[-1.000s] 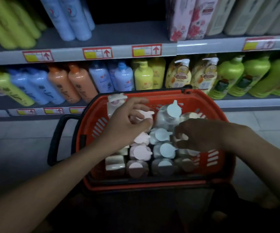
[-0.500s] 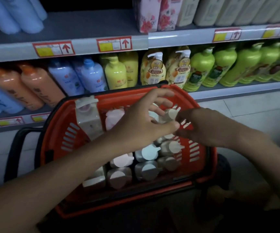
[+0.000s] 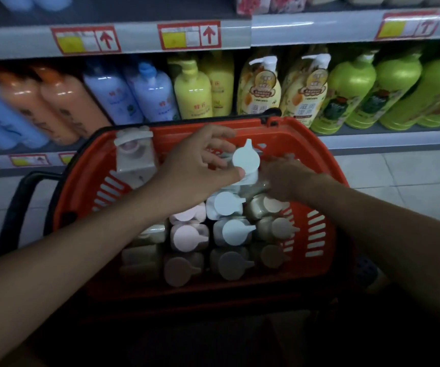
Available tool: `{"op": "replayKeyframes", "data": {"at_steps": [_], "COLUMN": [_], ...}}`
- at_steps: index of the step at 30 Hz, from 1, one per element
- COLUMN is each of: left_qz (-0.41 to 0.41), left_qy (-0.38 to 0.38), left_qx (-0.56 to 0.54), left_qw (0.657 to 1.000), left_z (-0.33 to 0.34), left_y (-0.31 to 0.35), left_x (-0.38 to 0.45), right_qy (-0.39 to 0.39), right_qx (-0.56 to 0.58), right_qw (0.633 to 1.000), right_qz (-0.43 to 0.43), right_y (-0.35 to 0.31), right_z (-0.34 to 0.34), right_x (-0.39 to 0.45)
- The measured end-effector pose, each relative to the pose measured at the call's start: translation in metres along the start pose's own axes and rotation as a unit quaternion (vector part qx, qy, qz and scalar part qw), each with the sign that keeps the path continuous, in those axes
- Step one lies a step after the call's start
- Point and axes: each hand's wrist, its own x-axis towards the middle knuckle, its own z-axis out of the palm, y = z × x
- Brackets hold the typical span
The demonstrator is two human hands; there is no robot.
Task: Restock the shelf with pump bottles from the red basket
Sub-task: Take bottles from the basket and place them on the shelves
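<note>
Red plastic is framing the whole job: the red slotted shopping basket [image 3: 86,186] is sitting below the grey metal shelf [image 3: 372,133], packed with pale pump bottles. We are lifting one of them, the clear bottle with the light-blue round pump head [image 3: 246,161], out of the back rows. Our left hand [image 3: 200,162] is pinching it just under the pump head, thumb and fingers curled round the neck. Our right hand [image 3: 283,178] is lying against the bottle's body; whether its fingers are wrapping it, we cannot tell. To do this well, we are judging it best to draw straight up, clear of the neighbouring pump heads, and support the base before swinging toward the shelf. Against half a second ago, the blue head is now showing plainly above the rest.
</note>
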Motion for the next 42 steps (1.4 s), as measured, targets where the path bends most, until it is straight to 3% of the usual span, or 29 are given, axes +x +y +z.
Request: {"op": "replayKeyframes", "data": {"at_steps": [6, 13, 17, 20, 23, 27, 31, 35, 37, 39, 40, 42], "left_qz": [0.024, 0.101, 0.13, 0.169, 0.188, 0.194, 0.181, 0.197, 0.177, 0.105, 0.066, -0.007], "left_qy": [0.002, -0.043, -0.061, -0.046, -0.018, 0.035, 0.183, 0.266, 0.21, 0.114, 0.073, 0.006], "left_qx": [0.044, 0.185, 0.22, 0.257, 0.249, 0.237, 0.264, 0.269, 0.189, 0.051, -0.036, -0.252], "left_qw": [0.999, 0.977, 0.965, 0.95, 0.95, 0.951, 0.93, 0.905, 0.943, 0.987, 0.994, 0.968], "left_z": [-0.014, -0.025, -0.024, -0.018, -0.009, 0.005, 0.008, -0.007, -0.019, -0.033, -0.038, -0.046], "left_y": [-0.009, -0.03, -0.025, -0.01, 0.01, 0.024, 0.027, 0.034, 0.039, 0.048, 0.055, 0.069], "left_x": [-0.025, -0.049, -0.054, -0.055, -0.053, -0.04, -0.025, -0.01, -0.013, -0.022, -0.027, -0.035], "right_qy": [0.049, 0.147, 0.281, 0.417, 0.482, 0.463, 0.424, 0.434, 0.434, 0.362, 0.317, 0.244], "right_qx": [0.063, 0.114, 0.159, 0.152, 0.201, 0.317, 0.432, 0.45, 0.46, 0.571, 0.616, 0.621], "right_qw": [0.997, 0.982, 0.942, 0.889, 0.845, 0.82, 0.788, 0.776, 0.771, 0.736, 0.721, 0.745], "right_qz": [0.017, 0.022, 0.088, 0.111, 0.118, 0.115, 0.113, 0.083, 0.073, 0.041, 0.028, -0.017], "right_y": [0.002, -0.007, -0.006, -0.009, -0.02, -0.026, -0.035, -0.045, -0.044, -0.038, -0.033, -0.034], "right_z": [-0.006, -0.021, -0.072, -0.115, -0.15, -0.17, -0.173, -0.168, -0.166, -0.165, -0.161, -0.151], "right_x": [0.005, -0.019, -0.054, -0.092, -0.124, -0.137, -0.137, -0.131, -0.129, -0.13, -0.129, -0.132]}}
